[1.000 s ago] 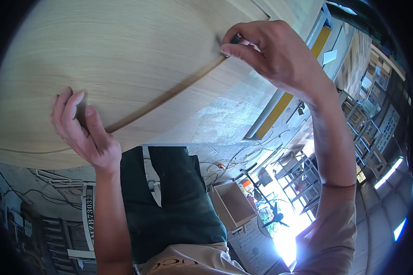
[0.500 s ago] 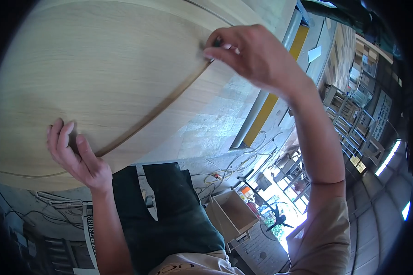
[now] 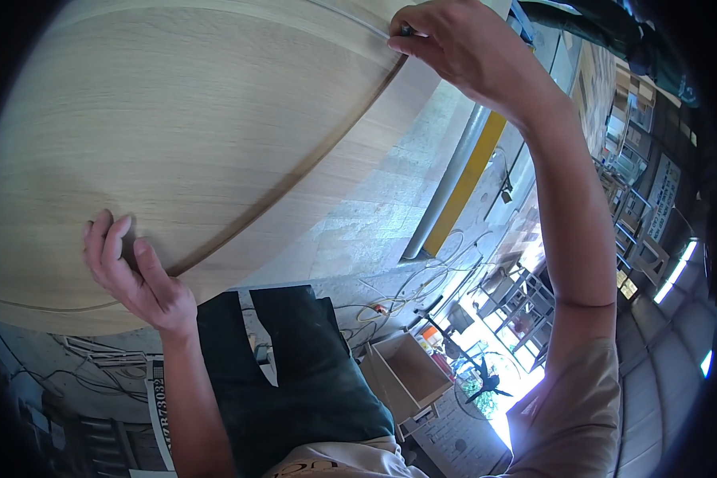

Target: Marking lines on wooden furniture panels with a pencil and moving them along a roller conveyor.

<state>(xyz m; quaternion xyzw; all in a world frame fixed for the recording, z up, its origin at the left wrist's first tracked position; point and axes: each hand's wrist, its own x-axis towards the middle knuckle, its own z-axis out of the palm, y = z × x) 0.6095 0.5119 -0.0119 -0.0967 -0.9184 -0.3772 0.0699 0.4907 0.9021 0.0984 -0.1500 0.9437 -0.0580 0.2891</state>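
1. Right hand, top centre of the frame: the fingertips are pinched shut on something small and dark, right at the upper end of a thin edge strip. What the dark bit is can't really be made out.
2. Left hand, lower left: the fingers are stretched out and laid flat on the wood, nothing gripped, with the lower end of the strip just beside them.
3. The strip itself is seen as a narrow darker band curving from the upper centre down to the lower left, lying tight along the edge of a big pale wood panel.
4. That panel fills the whole upper left, with the grain shown running across it.
5. Further out, a grey pipe with a yellow bar beside it is seen right of centre, and loose cables are strewn over the concrete floor below it.
6. An open wooden box is sat at bottom centre, next to the dark trousers.
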